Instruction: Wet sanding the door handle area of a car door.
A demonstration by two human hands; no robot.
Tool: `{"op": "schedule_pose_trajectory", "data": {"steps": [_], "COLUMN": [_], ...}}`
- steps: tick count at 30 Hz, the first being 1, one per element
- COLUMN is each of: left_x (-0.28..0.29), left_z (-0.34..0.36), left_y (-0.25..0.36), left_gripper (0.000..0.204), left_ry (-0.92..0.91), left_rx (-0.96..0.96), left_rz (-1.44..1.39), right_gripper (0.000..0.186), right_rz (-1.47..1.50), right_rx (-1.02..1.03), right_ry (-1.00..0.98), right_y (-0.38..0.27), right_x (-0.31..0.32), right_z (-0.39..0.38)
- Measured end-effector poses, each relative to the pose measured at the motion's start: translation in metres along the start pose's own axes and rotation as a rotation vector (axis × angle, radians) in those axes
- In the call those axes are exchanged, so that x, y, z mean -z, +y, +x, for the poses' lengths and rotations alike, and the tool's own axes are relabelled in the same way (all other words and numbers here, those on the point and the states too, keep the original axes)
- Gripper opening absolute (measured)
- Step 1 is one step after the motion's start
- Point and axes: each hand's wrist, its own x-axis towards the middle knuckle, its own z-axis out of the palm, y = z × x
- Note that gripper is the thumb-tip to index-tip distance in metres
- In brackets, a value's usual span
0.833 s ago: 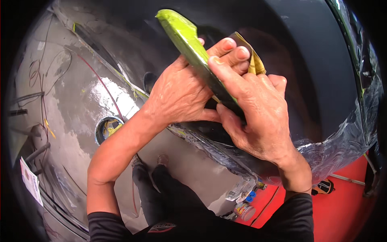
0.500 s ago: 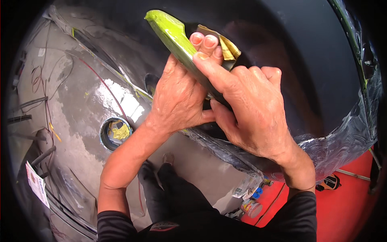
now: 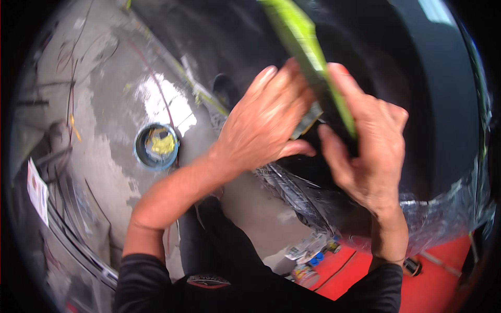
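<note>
My right hand grips a long, narrow yellow-green painted part with a dark lower side, thumb on one side and fingers on the other. The part stands tilted, its far end running past the top of the view. On its left side, my left hand lies against it, fingertips partly hidden behind it. A folded piece of sandpaper, grey and gold, shows under the left palm, between the thumb and the part. Motion blurs the part and both hands somewhat.
A large glossy dark panel lies beyond my hands, with crumpled plastic film along its near edge. A round bucket with yellow-green scraps stands on the wet grey floor. Cans and bottles sit beside the red floor.
The green part has moved right and stands steeper. My left fingers, which poked out past its right side with the sandpaper, are now on its left. The view has shifted slightly.
</note>
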Motion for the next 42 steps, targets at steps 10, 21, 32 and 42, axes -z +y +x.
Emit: {"op": "schedule_pose_trajectory", "data": {"steps": [10,21,32,42], "left_x": [-0.018,-0.034,-0.012,-0.006], "left_z": [-0.001,-0.007,0.012,0.027], "left_y": [-0.001,0.024,0.001,0.002], "left_gripper": [0.041,0.039,0.075,0.09], "left_ry": [0.379,0.408,-0.004,0.129], "left_rx": [0.033,0.033,-0.154,-0.082], "left_rz": [0.166,0.061,-0.069,-0.007], "right_gripper": [0.081,0.08,0.077,0.084], "right_rz": [0.036,0.028,-0.052,0.009], "right_rx": [-0.001,0.022,-0.034,0.004], "right_ry": [0.05,0.053,-0.034,0.038], "right_y": [-0.008,-0.005,-0.005,0.002], "right_x": [-0.012,-0.01,0.005,0.006], "right_z": [-0.002,-0.003,-0.005,-0.01]}}
